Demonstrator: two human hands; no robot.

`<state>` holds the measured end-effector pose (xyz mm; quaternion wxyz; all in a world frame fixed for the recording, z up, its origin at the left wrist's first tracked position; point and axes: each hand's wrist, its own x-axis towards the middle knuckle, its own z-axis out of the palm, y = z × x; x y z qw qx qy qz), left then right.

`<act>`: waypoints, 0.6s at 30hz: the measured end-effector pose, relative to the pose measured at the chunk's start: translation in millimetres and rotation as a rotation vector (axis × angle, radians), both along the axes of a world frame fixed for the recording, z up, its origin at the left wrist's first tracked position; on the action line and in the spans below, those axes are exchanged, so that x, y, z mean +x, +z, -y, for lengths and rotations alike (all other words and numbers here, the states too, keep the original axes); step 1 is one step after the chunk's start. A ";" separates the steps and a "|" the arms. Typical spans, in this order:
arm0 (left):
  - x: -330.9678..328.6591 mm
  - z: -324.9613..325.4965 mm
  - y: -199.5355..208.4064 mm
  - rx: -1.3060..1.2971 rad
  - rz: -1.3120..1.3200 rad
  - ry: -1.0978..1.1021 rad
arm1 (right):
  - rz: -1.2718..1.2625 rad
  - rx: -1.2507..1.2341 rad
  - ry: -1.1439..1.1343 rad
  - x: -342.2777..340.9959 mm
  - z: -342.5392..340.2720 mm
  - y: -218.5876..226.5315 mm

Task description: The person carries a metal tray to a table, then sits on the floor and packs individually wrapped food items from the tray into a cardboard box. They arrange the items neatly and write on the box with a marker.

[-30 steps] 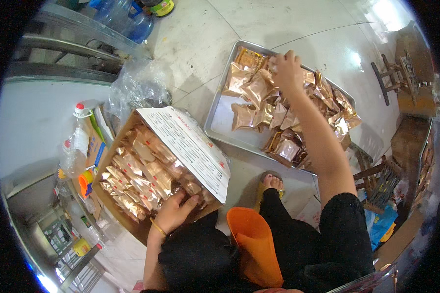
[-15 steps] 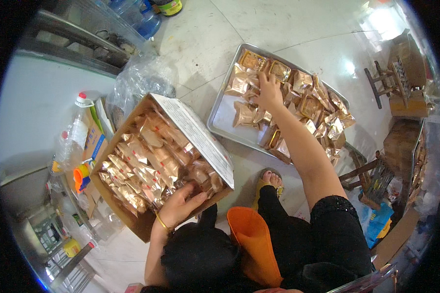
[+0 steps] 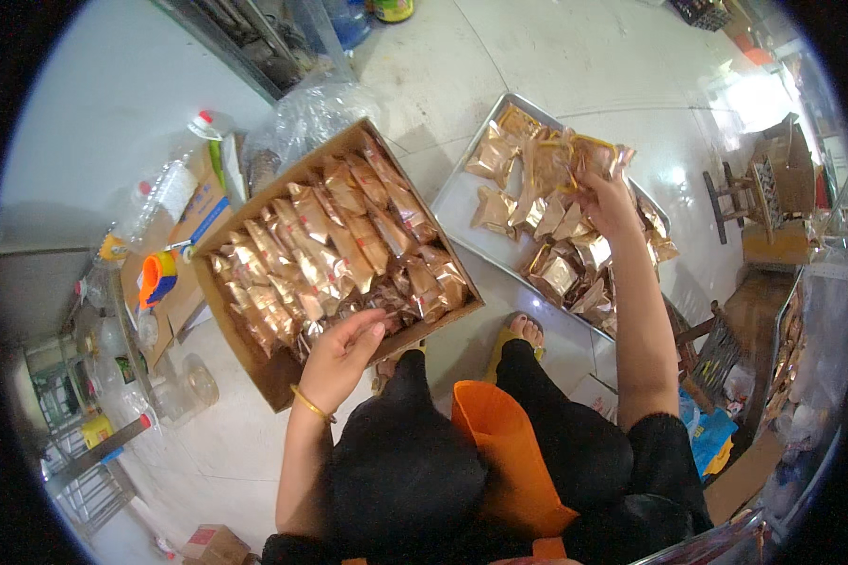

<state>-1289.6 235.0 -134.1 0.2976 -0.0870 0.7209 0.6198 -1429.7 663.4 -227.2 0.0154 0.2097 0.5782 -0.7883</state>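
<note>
A cardboard box (image 3: 221, 350) at left holds rows of gold-foil packets (image 3: 322, 247) standing close together. My left hand (image 3: 341, 347), a yellow bangle at its wrist, reaches over the box's near right corner. Its fingers are stretched out above the packets there, holding nothing that I can see. Over the metal tray (image 3: 462, 212) at right, my right hand (image 3: 608, 200) grips a gold-foil packet (image 3: 595, 155) with a clear window. The hand partly hides that packet. More loose foil packets (image 3: 551, 273) lie in the tray, heaped toward its right and near side.
An orange cloth (image 3: 509, 457) hangs between my knees. Clear plastic bags (image 3: 320, 118) and a water jug (image 3: 349, 24) are beyond the box. An orange tape dispenser (image 3: 156, 280) sits left of it. Wooden stools (image 3: 740, 202) stand at right, and a blue bag (image 3: 705, 433) lies nearer.
My right hand has lifted a packet and moved right over the tray. The box has tipped back, so its printed side no longer shows. My left hand's fingers have straightened. The view has shifted.
</note>
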 end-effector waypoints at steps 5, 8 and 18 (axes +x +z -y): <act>-4.0 -18.8 38.3 0.137 -0.145 0.000 | 0.043 -0.143 0.177 64.4 64.2 110.0; -0.6 -41.8 56.8 0.285 -0.322 0.114 | 0.060 -0.184 0.304 82.6 116.7 146.5; 9.6 2.1 30.4 -0.153 -0.477 0.261 | 0.152 0.412 1.027 82.7 240.0 183.5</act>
